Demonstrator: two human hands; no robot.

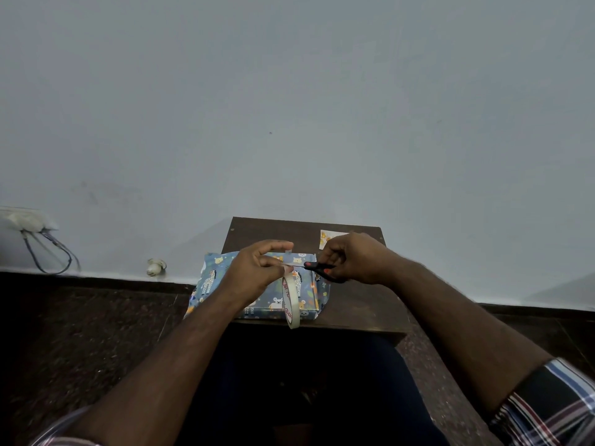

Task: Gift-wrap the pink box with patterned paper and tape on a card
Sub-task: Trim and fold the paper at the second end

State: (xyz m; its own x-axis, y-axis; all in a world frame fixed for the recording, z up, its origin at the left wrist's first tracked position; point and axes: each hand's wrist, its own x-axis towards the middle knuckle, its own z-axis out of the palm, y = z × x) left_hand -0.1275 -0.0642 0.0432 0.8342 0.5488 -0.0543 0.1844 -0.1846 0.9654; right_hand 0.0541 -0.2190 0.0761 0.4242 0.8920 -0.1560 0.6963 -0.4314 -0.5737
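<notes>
Wrapping paper (257, 288): blue, cartoon animal print, with zebras, bears, orange bits. Tape roll (290, 300): translucent cream, red lettering on the inner core. Scissors (318, 267): black handles, red accents. Card (326, 238) at bench far right corner: white, orange-yellow print. Bench (360, 304): dark brown. Sleeves (547, 403): plaid, navy/white/maroon. Wall (289, 107): pale grey-blue.

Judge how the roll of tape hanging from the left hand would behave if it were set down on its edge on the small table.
The roll of tape is a thin ring, so it would probably roll or topple flat. It looks light, dangling from the left hand.
</notes>
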